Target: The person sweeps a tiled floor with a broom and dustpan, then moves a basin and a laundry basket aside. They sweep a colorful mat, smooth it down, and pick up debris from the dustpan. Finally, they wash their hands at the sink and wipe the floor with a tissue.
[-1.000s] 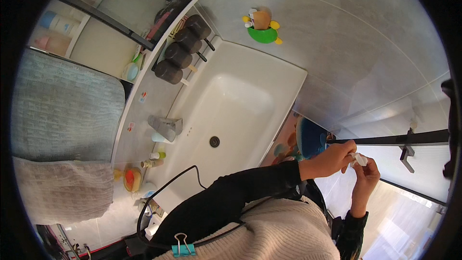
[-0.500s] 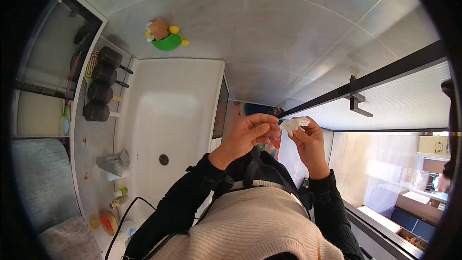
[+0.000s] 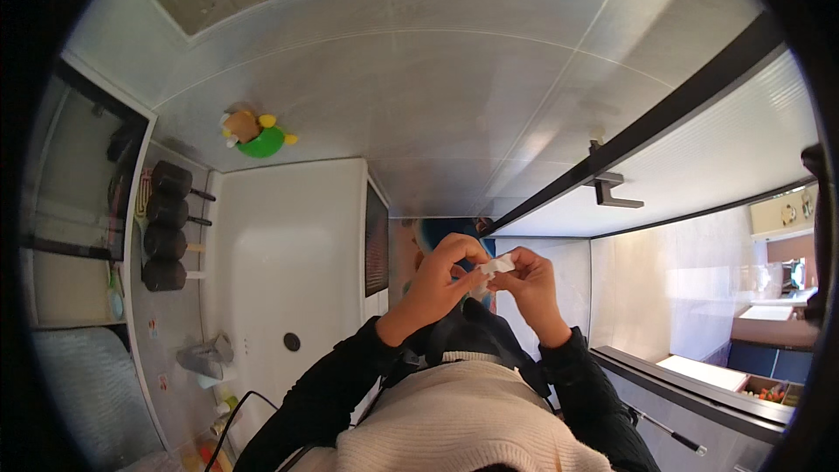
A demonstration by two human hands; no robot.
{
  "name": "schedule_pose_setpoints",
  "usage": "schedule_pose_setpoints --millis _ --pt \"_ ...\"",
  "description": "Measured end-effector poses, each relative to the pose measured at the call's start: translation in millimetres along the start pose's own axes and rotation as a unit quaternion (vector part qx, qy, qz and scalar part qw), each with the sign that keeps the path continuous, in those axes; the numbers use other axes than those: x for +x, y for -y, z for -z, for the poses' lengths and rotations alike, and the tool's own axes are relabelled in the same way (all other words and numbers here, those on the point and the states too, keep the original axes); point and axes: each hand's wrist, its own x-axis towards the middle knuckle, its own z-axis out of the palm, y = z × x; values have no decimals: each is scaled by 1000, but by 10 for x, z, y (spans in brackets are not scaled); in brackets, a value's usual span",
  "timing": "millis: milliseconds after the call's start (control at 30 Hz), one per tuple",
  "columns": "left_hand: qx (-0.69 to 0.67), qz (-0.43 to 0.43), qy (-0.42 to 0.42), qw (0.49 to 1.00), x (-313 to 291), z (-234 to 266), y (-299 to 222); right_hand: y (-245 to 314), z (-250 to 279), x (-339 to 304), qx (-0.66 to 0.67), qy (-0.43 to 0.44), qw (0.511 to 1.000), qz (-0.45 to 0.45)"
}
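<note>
A small crumpled white piece, looking like tissue paper, is held up in front of my body. My left hand pinches its left side between thumb and fingers. From the other side my right hand grips it with thumb and forefinger. Both hands meet close together, so part of the piece is hidden by the fingers. Just left of them is a large white sink with a dark round drain.
Several black cups hang on the left wall, above a grey translucent cup. A green and yellow toy-like holder is fixed to the far wall. A black-framed door with a dark handle stands at the right. A black cable curves at lower left.
My left hand has come to the white piece and now pinches it alongside my right hand. The view has tilted up, so the surroundings sit lower and a wall panel shows at top left.
</note>
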Motion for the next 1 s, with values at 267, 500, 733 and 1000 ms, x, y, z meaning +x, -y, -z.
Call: schedule_pose_setpoints --millis 267,500,733,1000 --pt "-154 25 -82 984 19 233 79 220 918 365 -410 -250 859 177" --pt "-335 111 -79 932 -88 536 40 70 1647 608 -569 -278 758 158" --pt "-201 152 -109 962 -162 543 4 102 1636 705 -591 -305 737 121" --pt "-235 118 -182 947 -64 741 14 154 1761 557 -617 -252 732 137"
